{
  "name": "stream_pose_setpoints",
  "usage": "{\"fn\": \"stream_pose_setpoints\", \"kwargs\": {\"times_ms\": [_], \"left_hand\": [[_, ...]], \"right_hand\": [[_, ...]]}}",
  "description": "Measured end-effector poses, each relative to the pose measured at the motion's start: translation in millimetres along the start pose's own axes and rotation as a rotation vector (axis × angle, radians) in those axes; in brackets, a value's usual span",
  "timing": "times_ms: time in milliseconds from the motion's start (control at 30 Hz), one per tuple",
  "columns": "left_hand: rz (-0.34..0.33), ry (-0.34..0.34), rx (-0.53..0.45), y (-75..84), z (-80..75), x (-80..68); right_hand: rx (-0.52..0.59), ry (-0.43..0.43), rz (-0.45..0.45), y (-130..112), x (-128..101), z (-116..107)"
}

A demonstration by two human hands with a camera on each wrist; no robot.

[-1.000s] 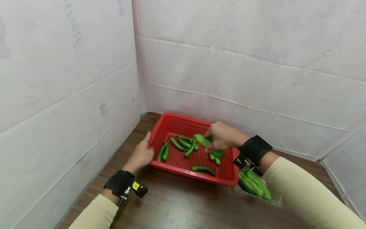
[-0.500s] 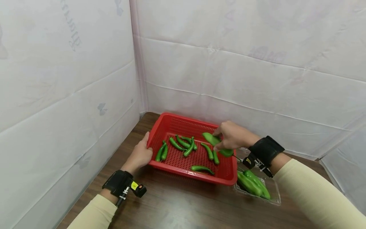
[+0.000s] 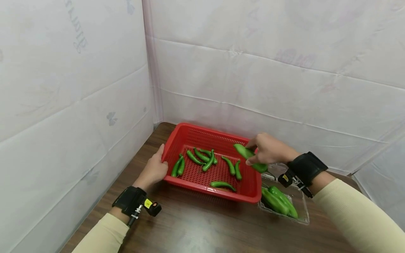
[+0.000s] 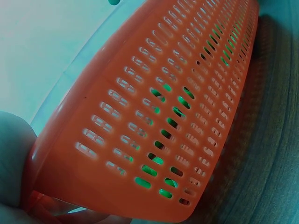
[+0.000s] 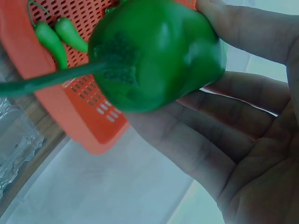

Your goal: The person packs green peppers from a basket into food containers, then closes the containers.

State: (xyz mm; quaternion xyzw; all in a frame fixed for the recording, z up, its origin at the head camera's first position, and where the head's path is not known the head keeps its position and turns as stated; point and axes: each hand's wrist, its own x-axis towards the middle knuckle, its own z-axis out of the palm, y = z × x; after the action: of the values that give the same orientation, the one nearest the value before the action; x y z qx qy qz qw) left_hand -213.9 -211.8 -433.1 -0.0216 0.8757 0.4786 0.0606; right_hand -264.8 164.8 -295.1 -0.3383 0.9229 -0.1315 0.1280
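A red plastic basket (image 3: pixel 218 192) with slotted walls stands on the table, and several slim green chilies (image 3: pixel 193 158) are spread over its floor. My left hand (image 3: pixel 154 169) grips the basket's left rim; the left wrist view shows fingers tucked beneath the lip. Over the basket's right end, my right hand (image 3: pixel 269 149) holds a large green pepper (image 3: pixel 244 151) between thumb and fingers. In the right wrist view, the stem end of that pepper (image 5: pixel 154 51) faces the camera, its long stem pointing left.
A clear plastic tray (image 3: pixel 303 203) lies at the basket's right side, partly hidden behind it, with large green peppers (image 3: pixel 281 202) in it. White draped sheets (image 3: pixel 269 70) wall the wooden table (image 3: pixel 190 225) at the back and left.
My right hand has moved right with the green pepper, from over the chilies towards the basket's right rim, uncovering two chilies. My left hand keeps its grip on the rim.
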Motion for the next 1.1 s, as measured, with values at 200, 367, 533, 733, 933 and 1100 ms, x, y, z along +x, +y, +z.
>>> {"fn": "stream_pose_setpoints", "kwargs": {"times_ms": [200, 367, 533, 733, 933, 1100], "left_hand": [[0.008, 0.004, 0.009, 0.7, 0.4, -0.8], [0.017, 0.009, 0.014, 1.1, -0.6, -1.0], [0.016, 0.007, 0.009, 0.6, -0.8, 0.4], [0.010, 0.007, 0.015, 0.3, -0.3, 0.0], [0.002, -0.004, 0.010, -0.5, -0.3, 1.6], [-0.009, -0.007, 0.009, -0.2, 0.1, 2.0]], "right_hand": [[0.007, 0.013, 0.038, 12, -13, -2], [0.006, 0.025, 0.036, 20, -22, -4], [0.011, 0.033, 0.050, 27, -29, -7], [-0.014, 0.053, 0.041, 32, -35, -8], [-0.004, 0.045, 0.077, 37, -41, -7], [0.004, 0.036, 0.128, 42, -50, -5]]}}
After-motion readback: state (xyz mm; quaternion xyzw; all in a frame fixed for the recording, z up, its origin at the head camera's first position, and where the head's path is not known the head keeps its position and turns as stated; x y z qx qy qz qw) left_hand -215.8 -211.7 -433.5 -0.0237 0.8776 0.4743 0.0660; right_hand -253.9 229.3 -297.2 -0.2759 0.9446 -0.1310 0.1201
